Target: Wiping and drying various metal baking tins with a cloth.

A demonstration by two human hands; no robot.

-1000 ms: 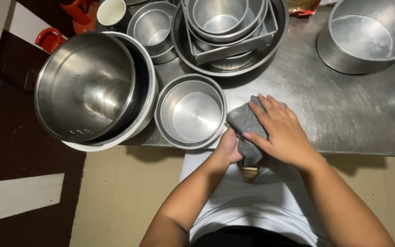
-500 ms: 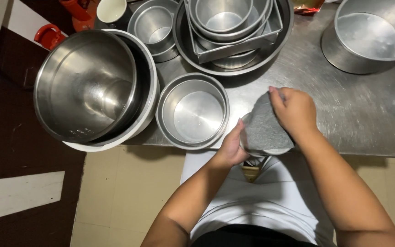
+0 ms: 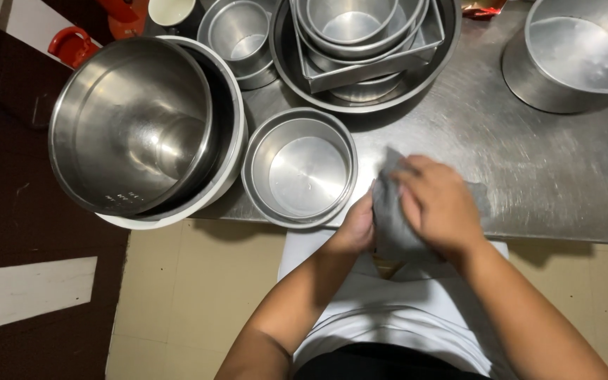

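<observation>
Two hands gripped one grey cloth at the near edge of the steel table: our left hand pinched its left side, our right hand lay clenched over it. Just left stood one round cake pan. We counted one large mixing bowl far left, one stack of nested pans at the far side, and one deep pot far right.
</observation>
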